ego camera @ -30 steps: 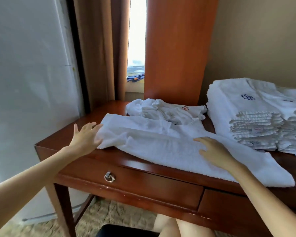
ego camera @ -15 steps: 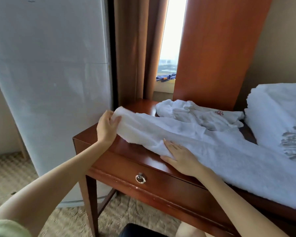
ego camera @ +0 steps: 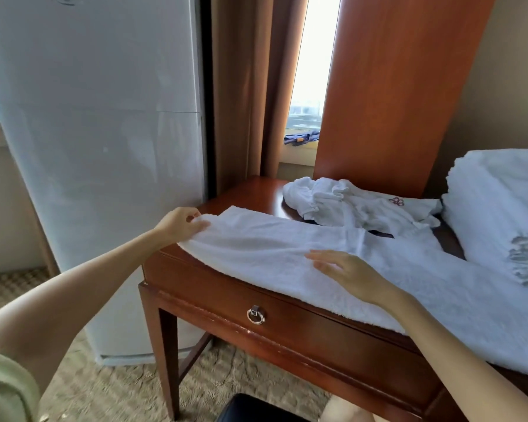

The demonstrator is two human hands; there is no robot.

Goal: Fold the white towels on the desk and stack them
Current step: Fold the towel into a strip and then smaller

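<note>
Left hand (ego camera: 177,223) pinches the end of a white towel (ego camera: 256,248) spread on the desk (ego camera: 250,193); right hand (ego camera: 351,272) lies flat on it, fingers (ego camera: 320,256) straight. Beyond the right hand sits a crumpled towel (ego camera: 357,202); to its right, a folded stack (ego camera: 497,214).

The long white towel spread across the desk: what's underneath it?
Mostly the wooden desk, whose top shows beyond the towel. A dark sliver peeks out at its far edge; the rest of it is covered. The left hand grips its left end.
</note>
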